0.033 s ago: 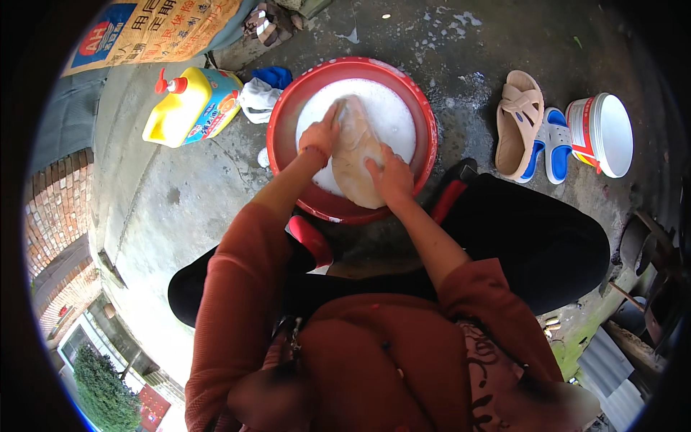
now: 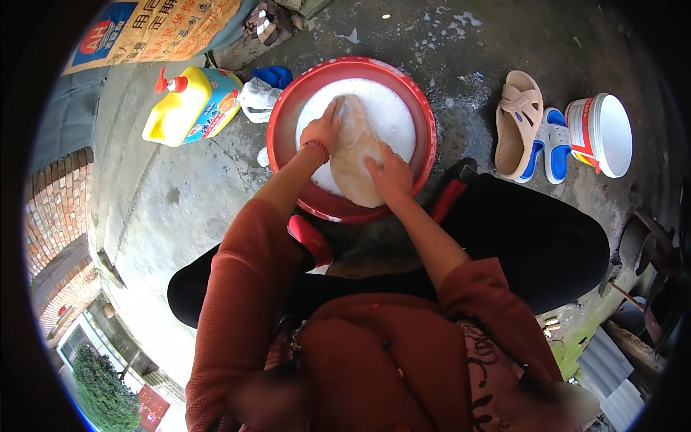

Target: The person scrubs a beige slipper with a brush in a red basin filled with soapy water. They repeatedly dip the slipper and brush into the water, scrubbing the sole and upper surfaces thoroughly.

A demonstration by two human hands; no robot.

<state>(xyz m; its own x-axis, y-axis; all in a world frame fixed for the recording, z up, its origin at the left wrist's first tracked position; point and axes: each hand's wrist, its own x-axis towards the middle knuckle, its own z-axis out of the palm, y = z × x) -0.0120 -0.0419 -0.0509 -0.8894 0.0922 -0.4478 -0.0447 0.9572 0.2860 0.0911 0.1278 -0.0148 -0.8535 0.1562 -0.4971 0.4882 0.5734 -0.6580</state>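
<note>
A red basin [image 2: 426, 180] full of white suds [image 2: 396, 115] stands on the ground before me. Over the suds lies a beige sandal [image 2: 354, 169], tilted, its broad smooth sole facing up. My right hand [image 2: 391, 176] grips the sandal's right edge near its lower end, thumb on the sole. At the upper left edge is my left hand [image 2: 322, 133], its fingers closed around a small greyish thing [image 2: 340, 108] pressed against the sole. What that thing is, I cannot make out. The sandal's underside is hidden.
Left of the basin stand a yellow pump bottle [image 2: 191, 108] and a white cloth [image 2: 259, 99] with a blue one [image 2: 273, 75]. To the right are another beige sandal [image 2: 518, 126], blue-and-white clogs [image 2: 556, 144] and a white bucket [image 2: 615, 137]. My knees flank the basin's near side.
My left hand and forearm have shifted very slightly at the sandal's edge. The right hand and the sandal stay almost in place.
</note>
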